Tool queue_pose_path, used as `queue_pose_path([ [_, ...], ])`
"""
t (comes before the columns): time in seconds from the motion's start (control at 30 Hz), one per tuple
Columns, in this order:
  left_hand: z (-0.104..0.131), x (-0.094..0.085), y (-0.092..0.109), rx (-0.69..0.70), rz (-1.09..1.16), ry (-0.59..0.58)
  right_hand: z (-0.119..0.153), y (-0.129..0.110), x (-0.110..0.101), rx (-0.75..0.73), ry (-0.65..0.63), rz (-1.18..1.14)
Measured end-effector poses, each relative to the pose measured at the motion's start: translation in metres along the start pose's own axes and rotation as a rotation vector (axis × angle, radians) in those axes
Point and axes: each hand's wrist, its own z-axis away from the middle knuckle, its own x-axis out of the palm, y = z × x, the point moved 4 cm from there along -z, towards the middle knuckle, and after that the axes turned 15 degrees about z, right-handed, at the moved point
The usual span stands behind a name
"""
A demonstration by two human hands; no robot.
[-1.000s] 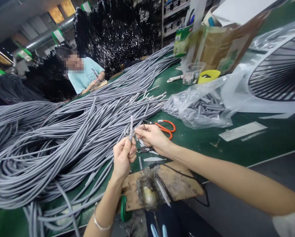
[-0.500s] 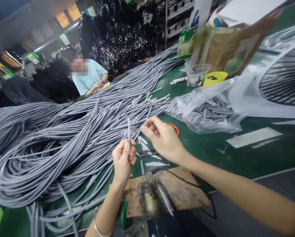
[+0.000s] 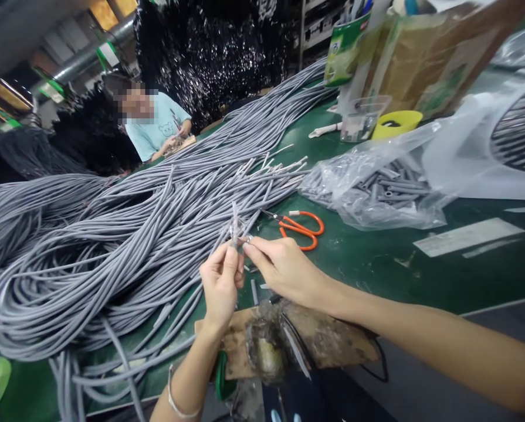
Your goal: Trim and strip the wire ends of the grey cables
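My left hand [image 3: 222,278] is closed around the end of a grey cable, its frayed, pale tip [image 3: 235,225] sticking up above the thumb. Thumb and fingers of my right hand [image 3: 284,266] are pinched together right beside that tip. Something small and shiny shows at the right fingertips, too small to name. Behind both hands lies a large bundle of grey cables [image 3: 125,252], with stripped whitish ends toward the middle. Orange-handled scissors [image 3: 304,230] rest on the green table [image 3: 368,264] just beyond my right hand.
A clear plastic bag [image 3: 376,190] of short grey tubes lies to the right. Farther back are a yellow container [image 3: 396,124], a clear cup [image 3: 363,120] and a green can [image 3: 346,50]. A stained wooden board [image 3: 332,346] sits below my hands. Another person [image 3: 159,123] works across the table.
My right hand has moved left and in to the cable tip, from apart to pinching beside it. The scissors now show fully. The view has shifted slightly.
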Motion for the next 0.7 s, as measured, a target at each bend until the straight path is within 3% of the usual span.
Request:
queue_pose_path([
  [0.13,-0.0003,-0.0015,0.0016,0.014,-0.002,0.031,0.0006,-0.0017,-0.0018,-0.024,0.052,-0.029],
  [0.7,0.0012,-0.0039,0.0019,0.076,-0.137,0.107,0.0015,-0.0041,-0.0017,-0.039,0.032,-0.099],
])
